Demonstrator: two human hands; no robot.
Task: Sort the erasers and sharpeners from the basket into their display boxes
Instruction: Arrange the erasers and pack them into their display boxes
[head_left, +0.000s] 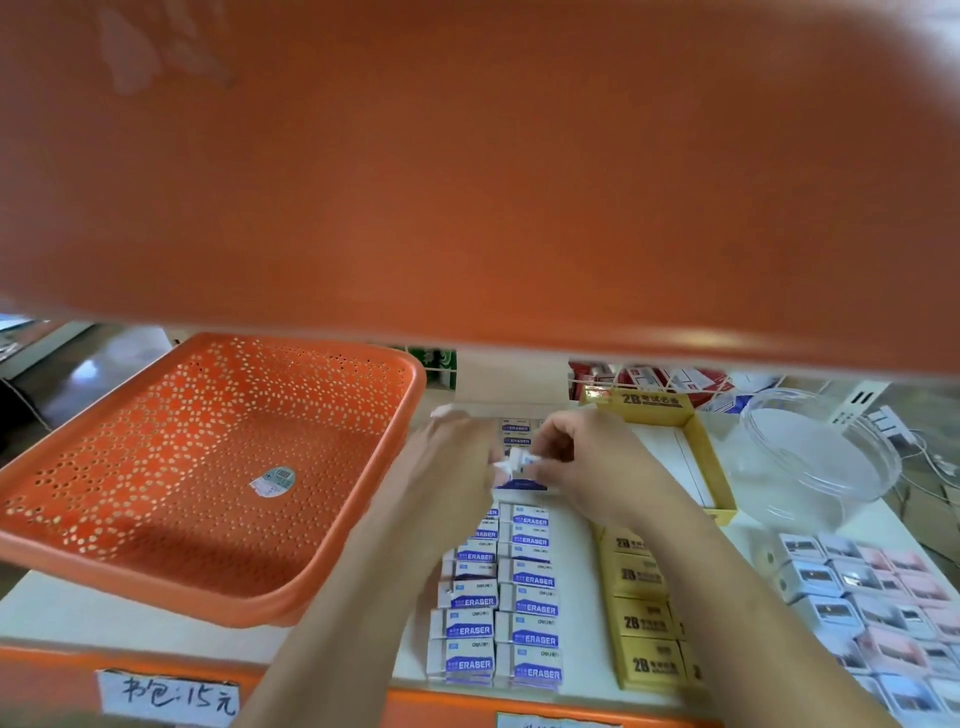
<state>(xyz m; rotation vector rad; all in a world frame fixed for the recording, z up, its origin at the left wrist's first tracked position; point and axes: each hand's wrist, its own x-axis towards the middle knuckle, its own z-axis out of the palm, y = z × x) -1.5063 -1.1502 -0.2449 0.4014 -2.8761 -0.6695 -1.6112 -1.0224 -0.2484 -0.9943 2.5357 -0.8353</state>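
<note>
Eraser pinched by left hand and right hand, to fill the row's twelve-o'clock end; basket looks empty.

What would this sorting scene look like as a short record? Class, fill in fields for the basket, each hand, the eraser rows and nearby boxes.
basket: orange basket, tilted, no stock visible, only a sticker
left hand: grip on a small white-and-blue eraser
right hand: grip on the same eraser
eraser rows: two columns, nearly full
yellow 2B boxes: right of the rows
clear tub: far right
</note>
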